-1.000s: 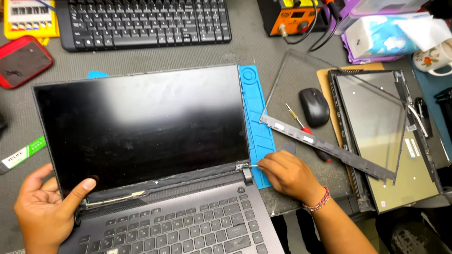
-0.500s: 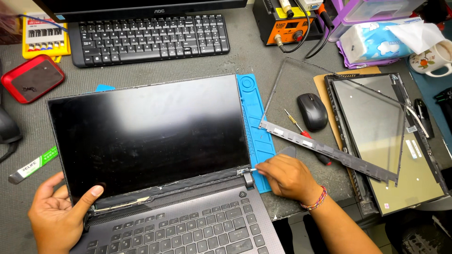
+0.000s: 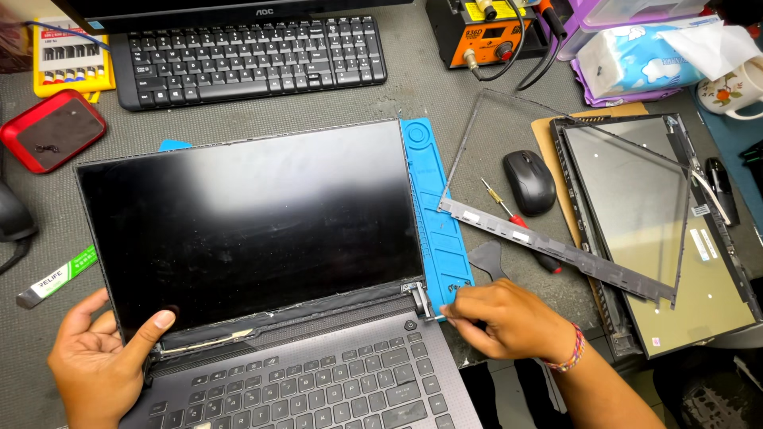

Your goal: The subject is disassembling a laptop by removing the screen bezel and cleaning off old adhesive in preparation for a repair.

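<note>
The left hand sits at the lower left of the frame, fingers spread loosely, its thumb pressed on the bottom left corner of the laptop screen, gripping nothing else. The right hand, lower centre right, is pinched narrow around something small at the screen's right hinge; what it pinches is too small to tell. The dark screen leans back from the grey laptop keyboard along the bottom edge. Just beside the screen's right edge lies a blue mat strip. Right of that, on the grey counter, rest a loose black bezel frame, a red-handled screwdriver and a black mouse. A second screen panel lies at the far right. A black keyboard spans the upper left, with a red tray beside it.
</note>
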